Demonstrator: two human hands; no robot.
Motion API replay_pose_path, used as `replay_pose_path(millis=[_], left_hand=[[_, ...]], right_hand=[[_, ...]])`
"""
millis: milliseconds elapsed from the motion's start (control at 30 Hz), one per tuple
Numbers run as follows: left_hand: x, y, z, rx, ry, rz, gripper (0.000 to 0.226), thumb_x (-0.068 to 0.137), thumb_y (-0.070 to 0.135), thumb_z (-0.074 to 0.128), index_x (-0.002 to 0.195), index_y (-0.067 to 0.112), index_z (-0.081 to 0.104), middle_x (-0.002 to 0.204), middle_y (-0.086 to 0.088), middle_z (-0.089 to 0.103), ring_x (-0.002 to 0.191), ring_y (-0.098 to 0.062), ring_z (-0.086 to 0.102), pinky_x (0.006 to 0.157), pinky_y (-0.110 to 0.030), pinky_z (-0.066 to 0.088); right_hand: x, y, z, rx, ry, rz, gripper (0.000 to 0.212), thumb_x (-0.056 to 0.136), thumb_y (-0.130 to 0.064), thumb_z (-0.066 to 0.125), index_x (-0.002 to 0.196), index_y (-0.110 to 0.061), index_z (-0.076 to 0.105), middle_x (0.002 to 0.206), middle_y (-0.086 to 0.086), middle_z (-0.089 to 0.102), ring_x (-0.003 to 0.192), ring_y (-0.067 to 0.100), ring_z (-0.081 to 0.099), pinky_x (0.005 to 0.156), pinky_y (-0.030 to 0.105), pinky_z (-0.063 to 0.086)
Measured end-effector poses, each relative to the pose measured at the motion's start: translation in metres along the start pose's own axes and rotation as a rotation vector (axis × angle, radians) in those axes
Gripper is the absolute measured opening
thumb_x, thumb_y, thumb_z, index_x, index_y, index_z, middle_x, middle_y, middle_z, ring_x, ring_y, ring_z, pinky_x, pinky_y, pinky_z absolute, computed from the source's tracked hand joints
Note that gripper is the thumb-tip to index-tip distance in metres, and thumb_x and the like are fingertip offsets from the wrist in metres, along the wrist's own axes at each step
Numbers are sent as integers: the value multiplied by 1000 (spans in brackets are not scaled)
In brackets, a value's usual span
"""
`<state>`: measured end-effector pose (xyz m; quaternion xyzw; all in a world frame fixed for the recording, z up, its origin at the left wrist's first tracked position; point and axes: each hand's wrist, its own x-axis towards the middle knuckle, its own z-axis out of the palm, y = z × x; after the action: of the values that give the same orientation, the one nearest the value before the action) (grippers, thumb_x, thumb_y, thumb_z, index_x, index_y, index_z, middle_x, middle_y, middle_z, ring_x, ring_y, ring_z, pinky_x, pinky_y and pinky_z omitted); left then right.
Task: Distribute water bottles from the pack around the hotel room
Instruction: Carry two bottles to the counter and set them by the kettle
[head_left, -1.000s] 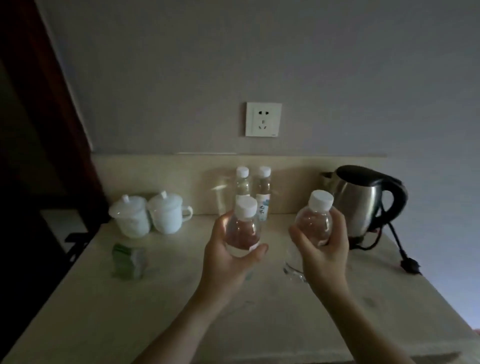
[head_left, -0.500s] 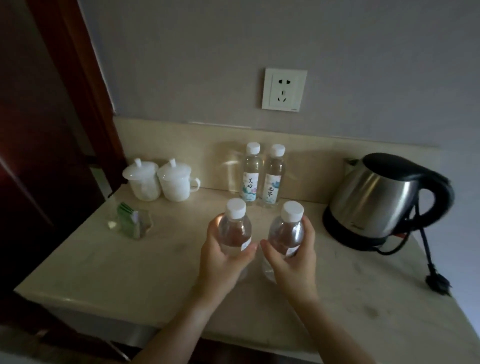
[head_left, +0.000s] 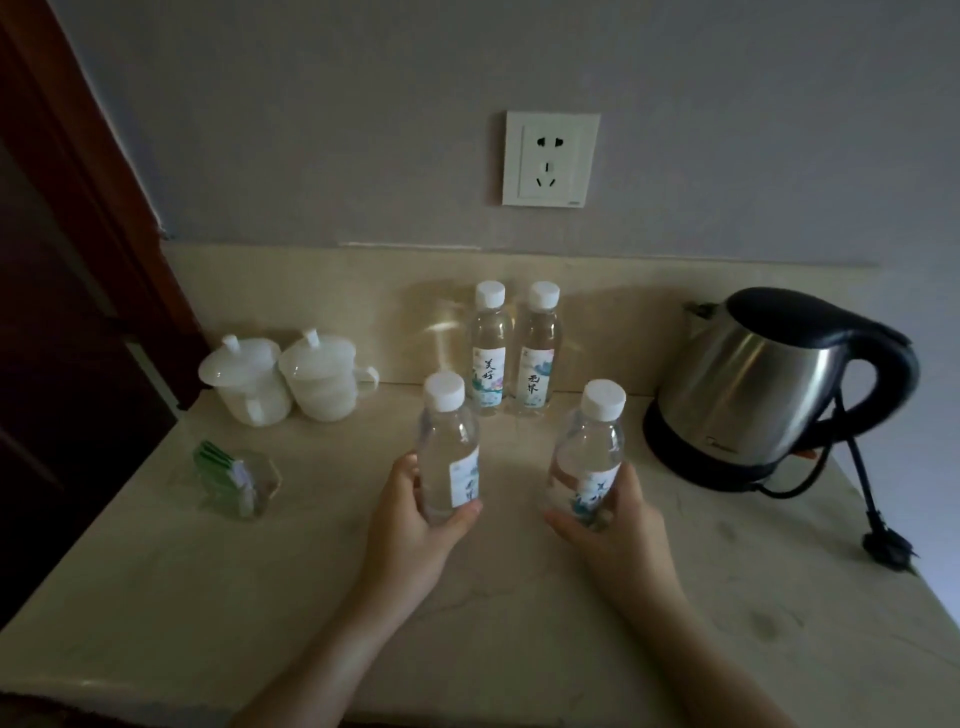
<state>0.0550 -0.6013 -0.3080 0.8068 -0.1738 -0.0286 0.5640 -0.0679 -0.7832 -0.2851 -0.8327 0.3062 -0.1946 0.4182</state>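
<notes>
Two small clear water bottles with white caps are in my hands above the beige counter. My left hand grips the left bottle around its lower half. My right hand holds the right bottle near its base. Both stand upright, low over or on the counter; I cannot tell whether they touch it. Two more labelled bottles stand side by side against the backsplash behind them.
A steel kettle with black handle sits at the right, its cord and plug trailing on the counter. Two white lidded cups stand at back left. A glass holder with green packets sits front left. A wall socket is above.
Both hands have lowered the bottles toward the counter and spread them apart. The view has come closer to the counter.
</notes>
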Motion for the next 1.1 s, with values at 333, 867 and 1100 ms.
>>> replay_pose_path(millis=[333,867,1100], left_hand=[[99,-8,16,32,-3,-3,45,71,26,86,106,23,58,100,5,72,86,-7,68,75,-34,57],[138,-20,26,132,69,102,36,76,25,81,105,23,60,98,6,67,90,-12,65,78,-34,54],[137,-16,26,64,68,86,41,77,19,81,111,21,61,98,15,70,92,-1,67,83,-31,55]], right_hand=[[79,-9,21,-198,249,46,59,75,-45,78,113,-14,46,106,5,64,96,28,63,73,39,52],[113,-11,23,-165,155,32,60,81,-34,74,131,-17,45,121,6,68,105,31,66,79,38,54],[123,-13,23,-138,149,54,61,82,-33,74,134,-19,45,122,3,69,106,27,65,81,38,55]])
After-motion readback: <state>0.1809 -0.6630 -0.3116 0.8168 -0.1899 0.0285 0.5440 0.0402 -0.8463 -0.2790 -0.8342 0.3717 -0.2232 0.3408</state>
